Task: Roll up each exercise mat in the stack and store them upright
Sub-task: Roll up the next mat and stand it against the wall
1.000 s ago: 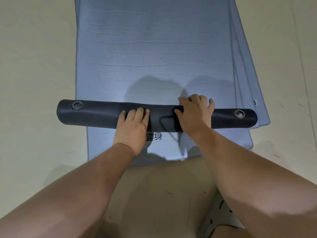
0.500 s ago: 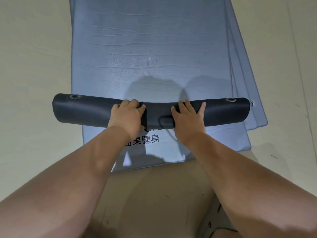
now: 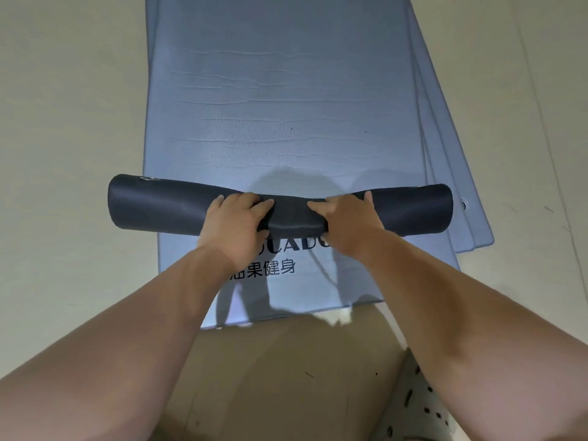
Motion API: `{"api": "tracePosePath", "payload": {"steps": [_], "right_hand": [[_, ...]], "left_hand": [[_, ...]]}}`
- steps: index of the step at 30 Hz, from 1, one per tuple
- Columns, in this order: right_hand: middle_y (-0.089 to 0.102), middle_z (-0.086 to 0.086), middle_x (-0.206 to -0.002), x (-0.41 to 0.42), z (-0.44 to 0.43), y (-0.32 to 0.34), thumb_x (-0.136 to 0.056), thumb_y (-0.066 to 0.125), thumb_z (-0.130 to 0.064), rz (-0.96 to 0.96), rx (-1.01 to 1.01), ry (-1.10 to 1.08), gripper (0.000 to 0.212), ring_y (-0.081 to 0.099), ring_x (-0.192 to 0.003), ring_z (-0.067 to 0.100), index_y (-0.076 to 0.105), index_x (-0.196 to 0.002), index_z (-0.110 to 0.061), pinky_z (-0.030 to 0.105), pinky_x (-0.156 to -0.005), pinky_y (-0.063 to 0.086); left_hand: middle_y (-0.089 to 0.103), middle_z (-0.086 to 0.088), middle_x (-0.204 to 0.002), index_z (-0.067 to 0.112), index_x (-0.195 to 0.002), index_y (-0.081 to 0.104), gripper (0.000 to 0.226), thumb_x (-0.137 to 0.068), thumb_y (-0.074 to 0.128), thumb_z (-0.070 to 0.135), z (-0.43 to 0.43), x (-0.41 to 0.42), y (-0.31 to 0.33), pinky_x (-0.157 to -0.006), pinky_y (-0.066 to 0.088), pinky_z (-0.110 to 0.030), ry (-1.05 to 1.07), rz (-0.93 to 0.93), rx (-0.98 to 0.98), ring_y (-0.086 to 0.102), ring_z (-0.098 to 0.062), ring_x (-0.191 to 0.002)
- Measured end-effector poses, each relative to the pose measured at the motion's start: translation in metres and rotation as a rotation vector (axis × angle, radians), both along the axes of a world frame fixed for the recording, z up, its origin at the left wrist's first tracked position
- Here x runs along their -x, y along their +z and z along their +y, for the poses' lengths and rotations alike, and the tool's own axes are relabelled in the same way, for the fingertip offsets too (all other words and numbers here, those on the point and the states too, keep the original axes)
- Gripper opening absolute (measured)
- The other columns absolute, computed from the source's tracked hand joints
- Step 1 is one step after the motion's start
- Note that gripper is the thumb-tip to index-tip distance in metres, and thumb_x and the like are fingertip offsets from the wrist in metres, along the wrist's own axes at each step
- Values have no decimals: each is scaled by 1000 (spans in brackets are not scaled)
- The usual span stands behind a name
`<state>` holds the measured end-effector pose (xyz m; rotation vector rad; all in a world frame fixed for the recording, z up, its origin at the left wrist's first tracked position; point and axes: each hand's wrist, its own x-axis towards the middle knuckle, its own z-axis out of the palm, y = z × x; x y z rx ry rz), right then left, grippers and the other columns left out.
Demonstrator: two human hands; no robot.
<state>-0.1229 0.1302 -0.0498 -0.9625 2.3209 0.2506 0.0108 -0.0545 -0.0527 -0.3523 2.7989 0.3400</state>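
Observation:
The top blue-grey exercise mat is partly rolled from its near end. Its dark underside forms a thick roll lying crosswise, with metal eyelets near both ends. My left hand grips the roll left of centre, fingers curled over its top. My right hand grips it right of centre, thumb toward the middle. The roll is squeezed thinner between my hands. Below it lies another flat mat with dark printed lettering.
More flat mats fan out at the right edge of the stack, one with an eyelet showing. Pale floor surrounds the stack. A white perforated shoe shows at the bottom right.
The roll has moved away from me and grown thicker, uncovering more lettering on the mat beneath. Both hands went from lying flat on the roll to curling over it.

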Motion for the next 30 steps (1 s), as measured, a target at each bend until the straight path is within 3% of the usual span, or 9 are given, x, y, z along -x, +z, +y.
{"api": "tracePosePath", "payload": {"steps": [4,6,8,11,19,22,25,27,30], "right_hand": [[64,-5,-135,16,-5,23,-94,62,-16,-141,98,-44,61,59,-114,22,52,-149,-40,44,-112,38],[62,-7,-133,19,-8,33,-95,61,-13,-213,96,-30,60,59,-92,13,52,-150,-36,28,-86,47],[66,-9,-117,22,-12,39,-92,67,-15,-308,95,-12,55,60,-84,10,62,-142,-37,25,-72,46],[72,-10,-113,26,-14,40,-90,75,-22,-434,34,-13,44,64,-106,19,71,-130,-38,36,-93,52],[58,-1,-145,21,-11,31,-98,69,-26,-425,71,-137,59,54,-130,25,49,-152,-30,40,-110,41],[37,4,-164,3,-6,25,-100,58,-30,-202,140,-141,69,31,-152,30,28,-163,-31,56,-125,18],[24,13,-170,-49,-1,11,-95,56,-38,163,358,-184,76,14,-159,37,27,-163,-22,69,-123,1],[20,17,-171,-75,4,-6,-92,54,-48,244,410,-180,84,12,-158,40,25,-164,-17,67,-122,-6],[-9,12,-173,-80,9,-28,-93,57,-59,241,333,-151,104,-10,-159,36,-8,-164,-19,66,-119,-18]], "left_hand": [[42,-14,-156,18,-153,43,72,-88,63,42,29,-35,-8,-117,23,-61,-39,141,90,36,-36,-145],[30,-18,-162,16,-156,35,80,-87,51,52,42,-47,-9,-118,17,-64,-62,120,125,26,-37,-150],[23,-20,-165,10,-157,30,84,-88,41,55,44,-55,-11,-119,12,-63,-74,143,137,20,-38,-153],[20,-20,-166,6,-157,24,88,-88,44,56,38,-64,-17,-123,7,-58,-137,199,128,17,-36,-154],[1,-17,-169,9,-161,3,120,-78,64,70,32,-44,-32,-123,2,-56,-99,43,122,0,-33,-157],[-8,-14,-169,12,-160,-10,120,-80,52,78,25,-31,-32,-123,-6,-54,-95,23,125,-9,-32,-156],[-21,-12,-168,13,-156,-22,128,-78,48,85,19,-13,-27,-123,-12,-53,-84,-5,106,-19,-30,-155],[-25,-11,-167,13,-156,-26,130,-77,47,86,12,2,-23,-123,-12,-53,-85,-14,92,-22,-29,-154],[-25,-11,-166,12,-155,-27,134,-74,46,90,2,17,-16,-123,-11,-54,-115,-54,95,-24,-28,-154]]}}
